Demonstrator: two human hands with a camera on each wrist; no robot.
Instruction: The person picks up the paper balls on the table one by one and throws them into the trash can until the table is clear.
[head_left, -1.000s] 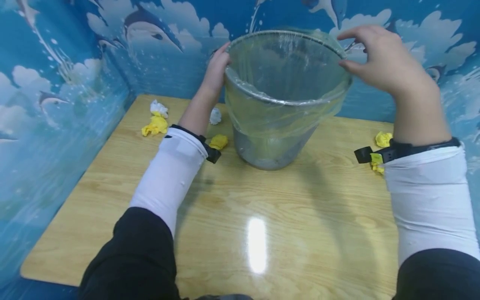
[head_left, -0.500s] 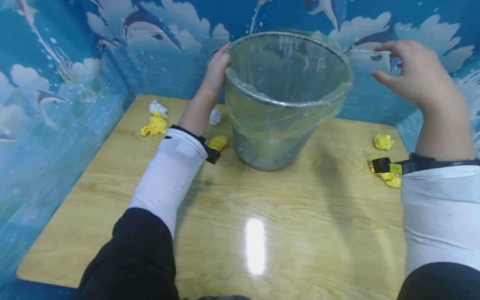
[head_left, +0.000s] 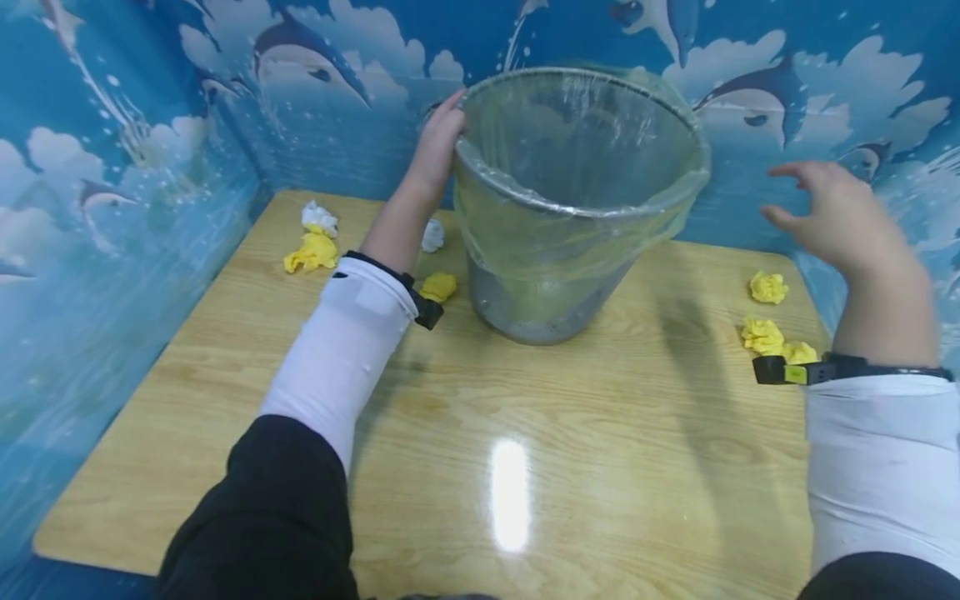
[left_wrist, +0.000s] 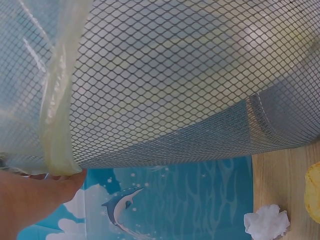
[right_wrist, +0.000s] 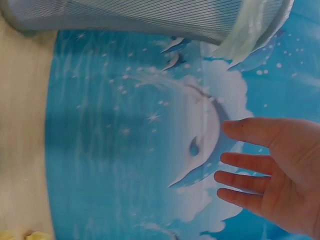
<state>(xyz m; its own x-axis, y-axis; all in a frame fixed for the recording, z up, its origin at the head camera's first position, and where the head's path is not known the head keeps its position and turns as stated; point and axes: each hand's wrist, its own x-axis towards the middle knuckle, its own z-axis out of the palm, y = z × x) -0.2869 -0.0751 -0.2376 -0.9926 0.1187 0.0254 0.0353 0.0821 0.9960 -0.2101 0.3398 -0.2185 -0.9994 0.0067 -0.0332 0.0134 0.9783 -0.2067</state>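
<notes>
bin: wire mesh bin (head_left: 551, 275) stands upright on the table (head_left: 525, 450), far centre, long axis vertical
liner: clear bag (head_left: 577, 225) folded over the rim, skirt hanging partway down the outside
left hand: your left hand (head_left: 438, 150) grips the rim on the bin's left side - fingers curled over bag and rim; the nearer hand
right hand: your right hand (head_left: 840, 221) is off to the bin's right, well apart, fingers spread and relaxed, holding nothing
paper: yellow paper balls (head_left: 768, 333) lie below the right hand; yellow and white paper balls (head_left: 311, 242) lie left of the bin
axis: the bin lies between your hands, ahead of you - free rim faces right
</notes>
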